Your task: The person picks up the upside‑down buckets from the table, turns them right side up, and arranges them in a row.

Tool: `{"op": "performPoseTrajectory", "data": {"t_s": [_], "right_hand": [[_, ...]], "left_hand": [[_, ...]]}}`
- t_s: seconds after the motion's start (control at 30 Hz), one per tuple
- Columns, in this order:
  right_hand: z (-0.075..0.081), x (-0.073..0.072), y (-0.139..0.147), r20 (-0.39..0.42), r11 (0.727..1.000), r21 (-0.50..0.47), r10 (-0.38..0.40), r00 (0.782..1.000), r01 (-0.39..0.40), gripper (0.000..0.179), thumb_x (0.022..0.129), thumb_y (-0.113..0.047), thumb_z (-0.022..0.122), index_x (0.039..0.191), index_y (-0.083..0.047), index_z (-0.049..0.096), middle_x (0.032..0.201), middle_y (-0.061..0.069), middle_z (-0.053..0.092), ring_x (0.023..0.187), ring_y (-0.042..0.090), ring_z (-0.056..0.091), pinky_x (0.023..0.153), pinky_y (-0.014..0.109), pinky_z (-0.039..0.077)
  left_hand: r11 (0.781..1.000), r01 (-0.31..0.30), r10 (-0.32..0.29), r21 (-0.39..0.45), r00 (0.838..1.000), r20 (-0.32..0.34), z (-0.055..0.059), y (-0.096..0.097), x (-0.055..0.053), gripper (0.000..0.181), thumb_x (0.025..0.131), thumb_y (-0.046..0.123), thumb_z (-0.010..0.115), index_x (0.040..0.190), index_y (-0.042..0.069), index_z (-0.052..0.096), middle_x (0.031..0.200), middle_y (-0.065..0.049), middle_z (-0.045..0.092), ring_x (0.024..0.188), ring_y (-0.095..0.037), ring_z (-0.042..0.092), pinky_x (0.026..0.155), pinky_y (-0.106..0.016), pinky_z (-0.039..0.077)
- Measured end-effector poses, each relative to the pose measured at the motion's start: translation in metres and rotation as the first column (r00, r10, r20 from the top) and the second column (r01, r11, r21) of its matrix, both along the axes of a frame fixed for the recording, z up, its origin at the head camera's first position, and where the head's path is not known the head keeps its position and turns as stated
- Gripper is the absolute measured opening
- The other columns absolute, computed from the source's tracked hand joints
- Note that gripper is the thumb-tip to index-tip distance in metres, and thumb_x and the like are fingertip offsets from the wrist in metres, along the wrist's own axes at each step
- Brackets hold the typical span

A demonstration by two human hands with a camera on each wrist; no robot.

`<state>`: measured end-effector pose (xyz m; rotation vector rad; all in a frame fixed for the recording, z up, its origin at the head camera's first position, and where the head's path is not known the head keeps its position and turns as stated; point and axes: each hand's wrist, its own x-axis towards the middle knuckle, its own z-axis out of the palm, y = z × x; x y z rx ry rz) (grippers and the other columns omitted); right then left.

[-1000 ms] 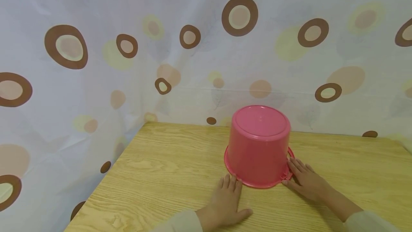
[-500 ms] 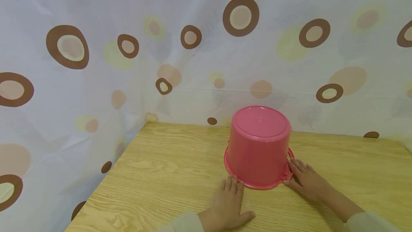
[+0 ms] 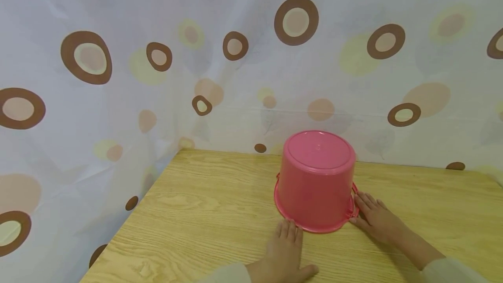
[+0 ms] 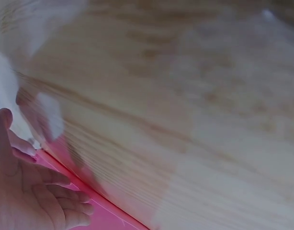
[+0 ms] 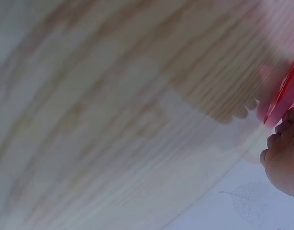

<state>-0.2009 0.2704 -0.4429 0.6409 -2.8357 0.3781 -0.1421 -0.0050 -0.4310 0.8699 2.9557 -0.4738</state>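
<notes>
A pink bucket (image 3: 318, 187) stands upside down on the wooden table (image 3: 204, 195), its base upward and its wide rim on the tabletop. My left hand (image 3: 284, 252) lies at the bucket's front, fingers straight and thumb spread, fingertips right at the rim. In the left wrist view the palm of that hand (image 4: 27, 196) shows, its fingers overlapping the pink bucket (image 4: 108, 218). My right hand (image 3: 379, 222) rests at the bucket's right side, fingers extended, beside the pink handle (image 3: 355, 188). The right wrist view catches only part of this hand (image 5: 283, 158) and a red-pink edge (image 5: 283, 93).
A white patterned cloth (image 3: 235, 77) with brown rings and pale dots hangs behind the table and along its left side. The table's left edge slants toward the front, beside the cloth.
My left hand has slid a little rightward and nearer to me along the front rim. The bucket has turned slightly, with a handle lug now showing at its left. The right hand shifts slightly.
</notes>
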Motion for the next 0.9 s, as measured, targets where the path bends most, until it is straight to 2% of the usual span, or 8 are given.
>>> {"op": "performPoseTrajectory", "data": {"t_s": [0.37, 0.47, 0.57, 0.7, 0.8, 0.83, 0.9], "right_hand": [[0.002, -0.001, 0.0, 0.049, 1.0, -0.017, -0.008, 0.999, 0.009, 0.064, 0.09, -0.033, 0.058, 0.131, 0.013, 0.042, 0.136, 0.033, 0.04, 0.123, 0.053, 0.037, 0.097, 0.065, 0.03], [0.001, -0.001, 0.0, 0.019, 1.0, -0.017, 0.003, 1.0, -0.003, 0.063, 0.089, -0.033, 0.059, 0.13, 0.013, 0.044, 0.135, 0.033, 0.041, 0.122, 0.053, 0.039, 0.096, 0.065, 0.032], [0.0, 0.0, -0.001, -0.021, 1.0, -0.024, 0.017, 1.0, -0.018, 0.062, 0.088, -0.032, 0.061, 0.129, 0.012, 0.045, 0.134, 0.033, 0.042, 0.121, 0.053, 0.04, 0.095, 0.064, 0.033], [-0.001, 0.003, -0.002, -0.043, 0.998, -0.05, 0.039, 0.998, -0.041, 0.063, 0.088, -0.03, 0.062, 0.131, 0.012, 0.043, 0.135, 0.033, 0.041, 0.121, 0.053, 0.039, 0.096, 0.063, 0.033], [-0.003, 0.008, -0.002, -0.066, 0.998, -0.042, 0.05, 0.997, -0.053, 0.063, 0.088, -0.03, 0.061, 0.133, 0.011, 0.042, 0.136, 0.032, 0.042, 0.121, 0.052, 0.041, 0.097, 0.062, 0.033], [-0.003, 0.01, -0.003, -0.084, 0.998, -0.035, 0.052, 0.995, -0.055, 0.062, 0.088, -0.03, 0.061, 0.132, 0.01, 0.043, 0.136, 0.031, 0.043, 0.12, 0.051, 0.042, 0.1, 0.059, 0.033], [-0.005, 0.013, -0.003, -0.134, 0.998, -0.007, 0.058, 0.989, -0.06, 0.061, 0.088, -0.031, 0.061, 0.131, 0.009, 0.045, 0.134, 0.029, 0.046, 0.119, 0.049, 0.045, 0.113, 0.045, 0.022]], "left_hand": [[1.0, 0.0, 0.0, 0.017, 1.0, -0.012, 0.001, 0.004, 0.003, 0.089, 0.083, 0.077, 0.023, 0.143, 0.013, 0.035, 0.148, -0.007, 0.035, 0.14, -0.021, 0.028, 0.113, -0.03, 0.026], [0.999, 0.015, -0.015, 0.048, 1.0, -0.004, 0.002, 0.001, 0.003, 0.084, 0.086, 0.073, 0.024, 0.143, 0.012, 0.036, 0.148, -0.007, 0.036, 0.139, -0.022, 0.029, 0.113, -0.031, 0.026], [0.989, 0.052, -0.051, 0.14, 0.999, -0.014, 0.002, -0.006, 0.001, 0.076, 0.091, 0.064, 0.031, 0.14, 0.007, 0.039, 0.145, -0.011, 0.04, 0.137, -0.025, 0.033, 0.111, -0.033, 0.029], [0.957, 0.137, -0.122, 0.255, 0.99, -0.077, 0.0, -0.019, -0.008, 0.063, 0.094, 0.051, 0.04, 0.133, 0.002, 0.045, 0.138, -0.014, 0.046, 0.131, -0.028, 0.041, 0.106, -0.038, 0.036], [0.944, 0.185, -0.154, 0.275, 0.98, -0.127, 0.0, -0.03, -0.02, 0.056, 0.094, 0.046, 0.041, 0.131, 0.003, 0.048, 0.136, -0.013, 0.049, 0.127, -0.028, 0.044, 0.102, -0.04, 0.04], [0.939, 0.194, -0.161, 0.285, 0.978, -0.135, 0.0, -0.034, -0.025, 0.054, 0.095, 0.044, 0.041, 0.13, 0.004, 0.049, 0.136, -0.013, 0.049, 0.127, -0.028, 0.045, 0.101, -0.041, 0.041], [0.932, 0.2, -0.164, 0.302, 0.977, -0.139, 0.001, -0.041, -0.033, 0.052, 0.095, 0.043, 0.042, 0.13, 0.005, 0.05, 0.137, -0.013, 0.048, 0.126, -0.028, 0.046, 0.101, -0.041, 0.042]]}}
